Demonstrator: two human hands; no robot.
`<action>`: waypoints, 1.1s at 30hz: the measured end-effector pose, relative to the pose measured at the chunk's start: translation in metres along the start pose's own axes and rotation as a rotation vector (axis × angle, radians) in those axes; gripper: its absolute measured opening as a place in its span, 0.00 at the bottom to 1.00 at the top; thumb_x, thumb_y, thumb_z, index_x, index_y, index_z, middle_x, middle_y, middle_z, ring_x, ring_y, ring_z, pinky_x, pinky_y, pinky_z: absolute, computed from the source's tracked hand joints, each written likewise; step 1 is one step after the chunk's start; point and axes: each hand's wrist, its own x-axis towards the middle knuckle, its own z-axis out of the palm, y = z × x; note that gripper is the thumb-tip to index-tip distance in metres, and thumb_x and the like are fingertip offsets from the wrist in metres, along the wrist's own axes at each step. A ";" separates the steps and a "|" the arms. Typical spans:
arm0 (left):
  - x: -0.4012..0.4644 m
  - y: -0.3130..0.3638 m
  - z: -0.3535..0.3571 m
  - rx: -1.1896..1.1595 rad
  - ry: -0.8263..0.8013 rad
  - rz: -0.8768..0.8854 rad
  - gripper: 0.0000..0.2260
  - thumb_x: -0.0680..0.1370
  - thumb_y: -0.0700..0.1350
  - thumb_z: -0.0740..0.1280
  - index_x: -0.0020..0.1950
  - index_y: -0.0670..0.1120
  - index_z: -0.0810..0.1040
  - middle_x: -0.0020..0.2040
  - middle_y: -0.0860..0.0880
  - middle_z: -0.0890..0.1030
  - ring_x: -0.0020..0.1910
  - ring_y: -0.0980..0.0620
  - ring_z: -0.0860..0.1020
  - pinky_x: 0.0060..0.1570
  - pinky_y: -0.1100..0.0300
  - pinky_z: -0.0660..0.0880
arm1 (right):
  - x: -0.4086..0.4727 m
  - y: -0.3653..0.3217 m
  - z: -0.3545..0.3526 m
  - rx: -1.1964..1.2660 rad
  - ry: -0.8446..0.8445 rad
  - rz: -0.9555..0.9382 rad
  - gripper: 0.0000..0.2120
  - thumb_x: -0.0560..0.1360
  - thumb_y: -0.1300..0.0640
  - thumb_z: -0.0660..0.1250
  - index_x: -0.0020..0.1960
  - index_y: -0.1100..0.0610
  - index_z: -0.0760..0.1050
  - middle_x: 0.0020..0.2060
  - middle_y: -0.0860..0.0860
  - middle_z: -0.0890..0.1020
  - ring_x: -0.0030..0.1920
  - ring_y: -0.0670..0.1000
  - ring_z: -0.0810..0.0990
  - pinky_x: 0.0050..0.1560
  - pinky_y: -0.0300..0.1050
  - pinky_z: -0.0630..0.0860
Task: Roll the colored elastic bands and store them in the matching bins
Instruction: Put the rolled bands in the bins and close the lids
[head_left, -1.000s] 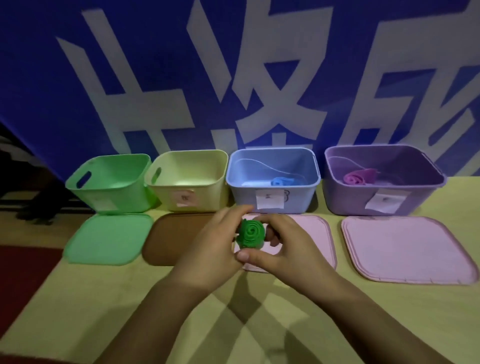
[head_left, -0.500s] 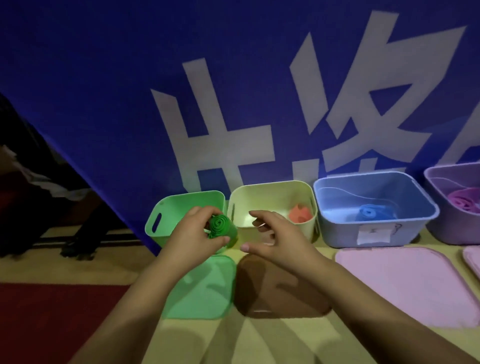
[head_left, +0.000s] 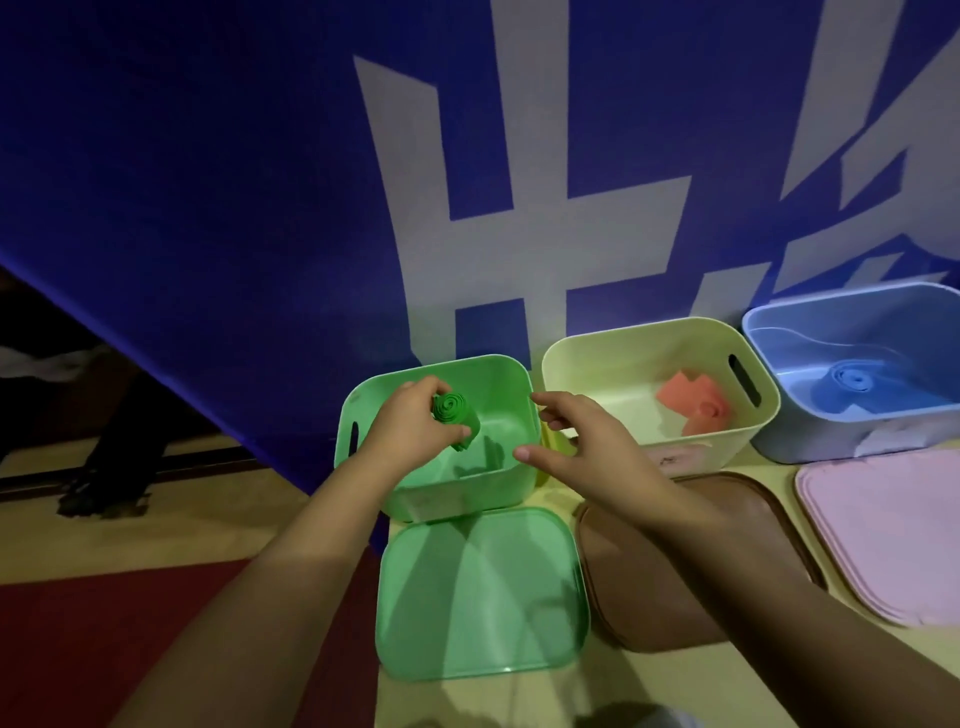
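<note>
The left hand (head_left: 410, 423) pinches the rolled green band (head_left: 453, 418) between thumb and fingers, holding it inside the mouth of the green bin (head_left: 358, 415), above the floor and toward the bin's far left part. The roll sits at the fingertips on the hand's right side, so the drop lies straight down. Its spiral end faces up and toward the camera, and its long axis tilts down and to the right, toward the bin's middle. A loose tail seems to hang below the thumb. The right hand (head_left: 582, 441) holds nothing, fingers loosely spread, hovering over the bin's right rim, just beside the roll but apart from it. The left hand is the 1 placed to release.
</note>
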 end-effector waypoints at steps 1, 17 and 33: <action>0.011 -0.003 0.001 -0.028 -0.005 -0.018 0.25 0.68 0.47 0.76 0.63 0.47 0.73 0.56 0.48 0.74 0.52 0.47 0.76 0.49 0.57 0.73 | 0.007 0.001 0.003 0.004 -0.005 0.007 0.31 0.69 0.48 0.73 0.69 0.53 0.67 0.59 0.51 0.75 0.54 0.43 0.72 0.57 0.37 0.69; 0.094 -0.034 0.082 0.266 -0.418 0.122 0.26 0.68 0.45 0.76 0.62 0.48 0.70 0.54 0.47 0.70 0.54 0.45 0.74 0.52 0.55 0.72 | 0.055 0.040 0.020 -0.019 0.041 -0.042 0.29 0.67 0.53 0.75 0.65 0.57 0.71 0.53 0.51 0.76 0.51 0.42 0.73 0.48 0.22 0.64; -0.068 -0.004 0.012 -0.119 0.258 0.251 0.20 0.76 0.44 0.67 0.68 0.47 0.69 0.53 0.52 0.74 0.42 0.62 0.74 0.45 0.60 0.73 | -0.055 0.044 0.017 -0.223 -0.270 -0.282 0.05 0.68 0.54 0.73 0.42 0.54 0.80 0.39 0.50 0.79 0.36 0.41 0.74 0.38 0.38 0.72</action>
